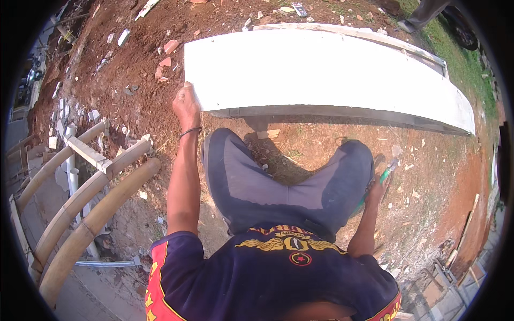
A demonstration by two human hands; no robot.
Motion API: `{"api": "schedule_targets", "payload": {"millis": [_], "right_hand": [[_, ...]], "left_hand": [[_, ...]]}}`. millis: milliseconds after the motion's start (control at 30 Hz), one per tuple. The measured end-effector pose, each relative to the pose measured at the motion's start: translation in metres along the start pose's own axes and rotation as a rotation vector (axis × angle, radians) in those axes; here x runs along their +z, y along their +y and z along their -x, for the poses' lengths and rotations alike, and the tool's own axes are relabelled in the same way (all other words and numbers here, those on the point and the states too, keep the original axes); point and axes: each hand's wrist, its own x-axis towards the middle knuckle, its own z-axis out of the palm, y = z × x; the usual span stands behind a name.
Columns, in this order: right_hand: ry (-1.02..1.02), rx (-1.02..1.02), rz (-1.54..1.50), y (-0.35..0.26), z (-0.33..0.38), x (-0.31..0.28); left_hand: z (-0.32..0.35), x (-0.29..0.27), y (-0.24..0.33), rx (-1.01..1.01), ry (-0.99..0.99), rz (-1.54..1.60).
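Head view: a squatting person was seen from above, knees spread, over bare red-brown ground strewn with rubble.
Panel: a long white rectangular slab was laid flat on the ground just in front of the knees, its near left corner under the left hand, a thin pale strip lying along its far edge.
Left hand: it was set on the slab's near left corner, fingers curled over the edge in a grip; a dark band was worn at the wrist.
Right hand: it was lowered beside the right knee, fingers closed around a green-handled tool, whose working end could not be made out.
Surroundings: thick bamboo poles were stacked at the left beside white plastic pipes; brick fragments were scattered beyond the slab; another person's leg was seen at the top right.
Risk: the slab was held at one corner only, so it is judged that it could crack or slip if lifted there. The tool could be knocked against the knee, being held so close.
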Motion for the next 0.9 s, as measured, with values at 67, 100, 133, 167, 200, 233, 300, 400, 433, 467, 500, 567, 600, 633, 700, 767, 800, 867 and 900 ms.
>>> {"api": "schedule_targets", "payload": {"millis": [67,100,133,167,200,233,300,400,433,467,500,567,600,633,700,767,800,867,900], "right_hand": [[0.041,-0.142,0.006,-0.034,0.03,0.025],[0.059,-0.23,-0.048,-0.05,0.044,0.037],[0.066,-0.324,-0.1,-0.067,0.056,0.05],[0.074,-0.406,-0.129,-0.087,0.063,0.064],[0.106,-0.449,-0.161,-0.106,0.07,0.077],[0.032,-0.533,-0.211,-0.124,0.078,0.085],[0.007,-0.551,-0.268,-0.157,0.091,0.099],[-0.012,-0.45,-0.119,-0.173,0.117,0.103],[-0.02,-0.444,-0.068,-0.169,0.123,0.101],[-0.043,-0.4,0.007,-0.16,0.127,0.1],[-0.103,-0.416,0.039,-0.147,0.128,0.102],[0.051,-0.52,0.283,-0.107,0.12,0.105],[0.101,-0.487,0.376,-0.081,0.117,0.101],[0.138,-0.389,0.468,-0.061,0.105,0.1],[0.283,-0.25,0.862,-0.012,0.089,0.097],[0.186,-0.199,0.871,0.036,0.08,0.095],[0.112,-0.166,0.962,0.056,0.079,0.092],[-0.024,-0.096,1.149,0.075,0.078,0.095],[0.058,-0.227,1.097,0.072,0.076,0.102]], "left_hand": [[-0.002,0.001,-0.003,0.045,0.0,0.044],[-0.003,0.001,-0.005,0.045,0.012,-0.013],[-0.003,0.001,-0.007,0.046,0.017,-0.021],[-0.004,0.002,-0.008,0.051,0.032,-0.023],[-0.004,0.001,-0.009,0.056,0.038,-0.026],[-0.005,0.0,-0.01,-0.014,0.005,-0.061],[-0.004,-0.001,-0.012,0.044,0.012,-0.075],[0.0,-0.003,-0.014,0.074,0.003,-0.041],[0.002,-0.003,-0.014,0.058,-0.013,-0.014],[0.005,-0.003,-0.014,0.06,0.002,0.001],[0.007,-0.004,-0.014,0.046,0.006,0.018],[0.009,-0.002,-0.012,0.005,-0.018,0.17],[0.01,-0.002,-0.012,0.011,-0.023,0.14],[0.009,-0.002,-0.011,0.014,-0.016,0.125],[0.009,-0.003,-0.011,0.05,0.009,0.106],[0.007,-0.004,-0.012,0.082,0.018,0.086],[0.004,-0.003,-0.013,0.052,0.008,0.072],[0.002,-0.003,-0.017,0.076,0.014,0.098],[0.002,-0.002,-0.02,0.1,0.03,0.08]]}}
